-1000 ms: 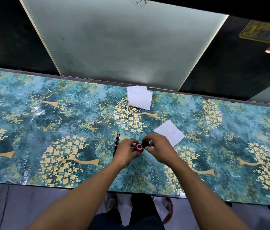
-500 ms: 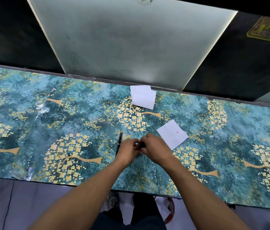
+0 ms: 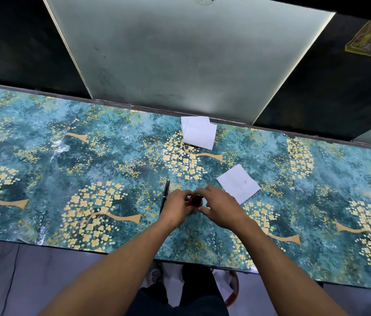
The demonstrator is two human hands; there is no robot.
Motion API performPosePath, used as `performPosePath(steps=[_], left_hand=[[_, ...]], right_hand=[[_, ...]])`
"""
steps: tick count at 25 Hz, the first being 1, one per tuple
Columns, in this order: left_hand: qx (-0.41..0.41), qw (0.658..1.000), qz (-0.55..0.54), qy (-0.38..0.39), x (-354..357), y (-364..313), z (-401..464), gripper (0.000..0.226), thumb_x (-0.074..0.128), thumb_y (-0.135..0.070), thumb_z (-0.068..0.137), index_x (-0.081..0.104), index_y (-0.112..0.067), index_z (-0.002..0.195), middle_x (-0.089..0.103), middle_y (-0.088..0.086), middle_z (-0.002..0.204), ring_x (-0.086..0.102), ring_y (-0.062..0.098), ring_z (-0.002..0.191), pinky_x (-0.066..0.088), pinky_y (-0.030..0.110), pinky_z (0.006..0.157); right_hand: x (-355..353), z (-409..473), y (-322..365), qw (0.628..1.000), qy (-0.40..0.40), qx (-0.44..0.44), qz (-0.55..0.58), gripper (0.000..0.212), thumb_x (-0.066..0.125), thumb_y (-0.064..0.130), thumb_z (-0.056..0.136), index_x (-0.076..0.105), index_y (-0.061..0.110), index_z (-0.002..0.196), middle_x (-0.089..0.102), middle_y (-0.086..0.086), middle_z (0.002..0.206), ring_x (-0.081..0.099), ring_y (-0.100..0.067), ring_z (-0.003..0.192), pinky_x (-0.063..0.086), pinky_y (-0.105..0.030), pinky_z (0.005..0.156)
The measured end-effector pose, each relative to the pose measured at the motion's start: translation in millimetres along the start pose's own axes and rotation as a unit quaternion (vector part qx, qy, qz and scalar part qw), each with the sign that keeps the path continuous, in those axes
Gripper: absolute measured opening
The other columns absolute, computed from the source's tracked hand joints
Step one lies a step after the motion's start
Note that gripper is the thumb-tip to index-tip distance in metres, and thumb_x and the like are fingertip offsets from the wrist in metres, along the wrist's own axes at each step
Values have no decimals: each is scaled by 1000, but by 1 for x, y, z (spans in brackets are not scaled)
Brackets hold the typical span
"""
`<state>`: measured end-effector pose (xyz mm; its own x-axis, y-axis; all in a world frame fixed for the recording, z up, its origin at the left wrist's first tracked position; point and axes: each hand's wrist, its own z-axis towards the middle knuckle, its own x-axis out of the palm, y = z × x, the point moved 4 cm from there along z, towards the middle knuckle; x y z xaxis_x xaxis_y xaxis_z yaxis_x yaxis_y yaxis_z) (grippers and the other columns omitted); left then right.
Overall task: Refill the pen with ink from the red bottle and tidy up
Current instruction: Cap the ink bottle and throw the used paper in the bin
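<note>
- Red glass barely shows: the ink bottle (image 3: 191, 202) sits on the table (image 3: 111, 156), almost wholly covered by both hands, with only its black cap (image 3: 196, 200) and a sliver of red visible between them.
- Left hand (image 3: 178, 208) is curled round the left side of the bottle, fingers closed on its body as far as can be seen.
- Right hand (image 3: 222, 207) has thumb and forefinger pinched at the cap, the other fingers spread loosely; whether the cap is seated or only resting on the neck cannot be told.
- Judged from this, the step in hand is screwing the cap on, so tidying seems under way.
- To do it well: keep the bottle flat on the table, hold its body firmly with the left hand so it cannot turn or tip, start the thread square, and turn gently until snug.
- Pen (image 3: 165, 198) lies just left of the bottle, touching or nearly under the left hand, capped by the look of it.
- Stained tissue (image 3: 239, 183), with a faint pink mark, lies just right of and beyond the bottle; clean tissues (image 3: 199, 135) lie well beyond it, at the table's far edge.
</note>
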<state>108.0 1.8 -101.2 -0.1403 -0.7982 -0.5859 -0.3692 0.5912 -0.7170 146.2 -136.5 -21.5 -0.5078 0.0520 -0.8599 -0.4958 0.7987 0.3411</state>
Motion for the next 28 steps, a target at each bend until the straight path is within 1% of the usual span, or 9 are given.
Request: performPosePath(steps=[2, 4, 8, 12, 15, 19, 22, 24, 28], left_hand=[[-1, 1000, -8, -3, 0, 0, 0, 44, 81, -29, 76, 69, -26, 118, 65, 4, 108, 66, 20, 88, 56, 39, 85], [-5, 1000, -8, -3, -1, -1, 0, 44, 81, -29, 74, 70, -26, 117, 66, 4, 109, 66, 20, 88, 56, 41, 84], [-12, 1000, -15, -1, 0, -1, 0, 46, 82, -35, 70, 69, -30, 114, 67, 2, 105, 66, 18, 86, 56, 38, 82], [-8, 1000, -12, 0, 2, 2, 3, 44, 80, -37, 69, 71, -32, 112, 68, 0, 103, 68, 15, 84, 57, 37, 81], [-6, 1000, -8, -1, 2, 2, 3, 43, 80, -31, 70, 71, -30, 112, 68, 1, 103, 68, 15, 84, 58, 38, 81], [-6, 1000, -8, 3, 2, 2, 3, 43, 80, -30, 73, 69, -28, 115, 67, 1, 105, 68, 16, 85, 57, 39, 82], [-6, 1000, -15, 0, 3, 4, 3, 41, 80, -29, 73, 70, -31, 112, 67, 0, 104, 67, 16, 85, 58, 40, 81], [-4, 1000, -13, -4, 2, 2, 2, 38, 80, -28, 72, 70, -33, 109, 66, 0, 104, 67, 16, 85, 58, 41, 81], [-9, 1000, -14, -2, 2, 2, 2, 39, 79, -23, 77, 69, -28, 115, 64, 1, 107, 66, 16, 86, 57, 37, 84]], right_hand=[[-3, 1, -2, 999, -19, 28, -26, 24, 60, 43, 94, 62, 30, 113, 67, 2, 104, 64, -25, 95, 53, -39, 74], [-7, 4, -4, 996, -40, 51, -66, 26, 58, 49, 94, 67, 25, 99, 71, 0, 94, 66, -25, 90, 52, -35, 69], [-4, 2, -2, 998, -49, 15, -43, 33, 59, 40, 95, 55, 33, 127, 63, 5, 116, 62, -24, 103, 51, -36, 75], [1, 5, 3, 996, -52, 21, -64, 21, 58, 40, 95, 59, 28, 113, 68, 1, 105, 64, -27, 100, 50, -37, 71], [-2, 8, 2, 990, -71, 54, -105, 31, 55, 52, 95, 64, 22, 100, 71, -3, 95, 66, -28, 92, 47, -35, 65], [-1, 5, 4, 997, -51, 11, -51, 36, 59, 44, 95, 53, 30, 128, 63, 2, 115, 64, -26, 101, 53, -39, 74], [1, 6, 4, 996, -43, 26, -71, 26, 56, 45, 96, 62, 26, 113, 68, -1, 104, 65, -28, 96, 52, -37, 70], [-1, 8, 2, 991, -58, 53, -108, 31, 54, 51, 96, 66, 22, 101, 71, -4, 95, 67, -28, 91, 50, -35, 67], [0, 7, 6, 996, -58, 15, -63, 37, 61, 43, 94, 54, 30, 128, 63, 2, 114, 65, -27, 100, 54, -39, 73]])
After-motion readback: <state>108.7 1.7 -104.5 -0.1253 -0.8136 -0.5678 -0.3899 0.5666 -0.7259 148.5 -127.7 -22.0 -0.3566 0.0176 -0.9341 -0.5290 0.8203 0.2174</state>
